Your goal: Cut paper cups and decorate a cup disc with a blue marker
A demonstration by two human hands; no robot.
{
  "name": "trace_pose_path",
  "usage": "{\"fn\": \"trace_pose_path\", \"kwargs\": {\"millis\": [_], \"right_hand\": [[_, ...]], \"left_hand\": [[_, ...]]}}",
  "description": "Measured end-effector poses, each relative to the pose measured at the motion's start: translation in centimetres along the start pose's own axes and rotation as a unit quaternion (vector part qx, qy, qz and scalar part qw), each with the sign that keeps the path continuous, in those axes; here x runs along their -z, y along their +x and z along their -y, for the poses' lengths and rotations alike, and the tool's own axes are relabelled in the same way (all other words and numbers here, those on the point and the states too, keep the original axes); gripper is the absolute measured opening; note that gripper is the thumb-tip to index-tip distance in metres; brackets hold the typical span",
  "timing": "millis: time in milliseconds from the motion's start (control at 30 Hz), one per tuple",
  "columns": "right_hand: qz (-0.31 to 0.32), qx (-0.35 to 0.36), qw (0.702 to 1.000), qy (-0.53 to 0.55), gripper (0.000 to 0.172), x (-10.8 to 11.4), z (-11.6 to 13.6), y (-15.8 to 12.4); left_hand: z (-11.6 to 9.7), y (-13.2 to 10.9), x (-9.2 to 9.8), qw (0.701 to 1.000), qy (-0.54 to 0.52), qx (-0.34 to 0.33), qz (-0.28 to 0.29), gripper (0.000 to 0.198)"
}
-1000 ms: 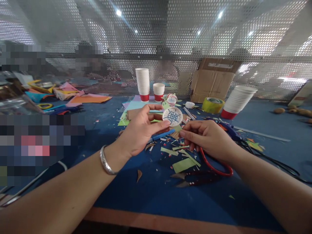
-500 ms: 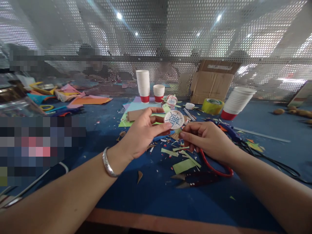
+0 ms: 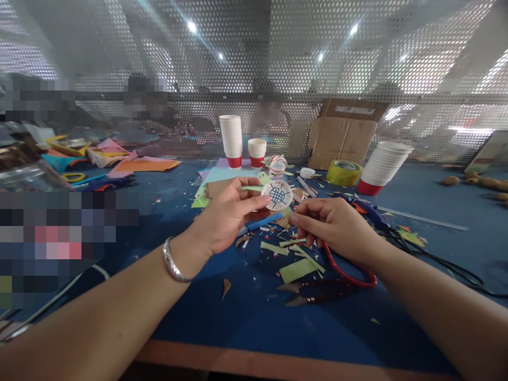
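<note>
My left hand point(image 3: 230, 214) holds a small white disc point(image 3: 277, 195) with a blue grid pattern, pinched at its left edge. A pale green paper piece with a drawn face point(image 3: 262, 178) shows at the disc's upper left. My right hand point(image 3: 329, 222) is just to the right of the disc, its thumb and fingers pressed together at a small green piece point(image 3: 286, 212). Beneath the hands lie a blue pen point(image 3: 260, 224) and green paper scraps point(image 3: 297, 270). Red-handled scissors point(image 3: 313, 292) rest on the table below my right hand.
Behind the hands stand stacked paper cups point(image 3: 231, 140), a shorter stack point(image 3: 257, 152), yellow-green tape point(image 3: 344, 173) and a cardboard box point(image 3: 344, 135). More cups point(image 3: 384, 166) lean at the right, near a glue gun point(image 3: 371, 214). Colored paper point(image 3: 151, 163) lies at the left.
My left hand has moved slightly left with the disc, widening the gap to my right hand. More of the blue pen shows. My right hand keeps its closed pose.
</note>
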State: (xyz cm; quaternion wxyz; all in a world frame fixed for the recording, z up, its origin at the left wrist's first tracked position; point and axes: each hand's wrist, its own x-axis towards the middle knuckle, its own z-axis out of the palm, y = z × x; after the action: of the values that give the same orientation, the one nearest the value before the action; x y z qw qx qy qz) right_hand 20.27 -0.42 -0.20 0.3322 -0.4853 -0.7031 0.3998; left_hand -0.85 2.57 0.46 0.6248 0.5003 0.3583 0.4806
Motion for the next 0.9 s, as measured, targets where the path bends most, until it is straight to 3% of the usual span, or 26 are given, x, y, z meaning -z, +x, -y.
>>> {"fn": "trace_pose_path", "kwargs": {"millis": [600,900], "right_hand": [[-0.01,-0.003,1.0,-0.011,0.024,-0.02,-0.12,0.28],[-0.018,0.005,1.0,-0.014,0.024,0.06,-0.1,0.24]], "left_hand": [[-0.28,-0.04,-0.12,0.999,-0.029,0.028,-0.004,0.036],[-0.3,-0.26,-0.25,0.997,-0.035,0.046,0.051,0.038]]}}
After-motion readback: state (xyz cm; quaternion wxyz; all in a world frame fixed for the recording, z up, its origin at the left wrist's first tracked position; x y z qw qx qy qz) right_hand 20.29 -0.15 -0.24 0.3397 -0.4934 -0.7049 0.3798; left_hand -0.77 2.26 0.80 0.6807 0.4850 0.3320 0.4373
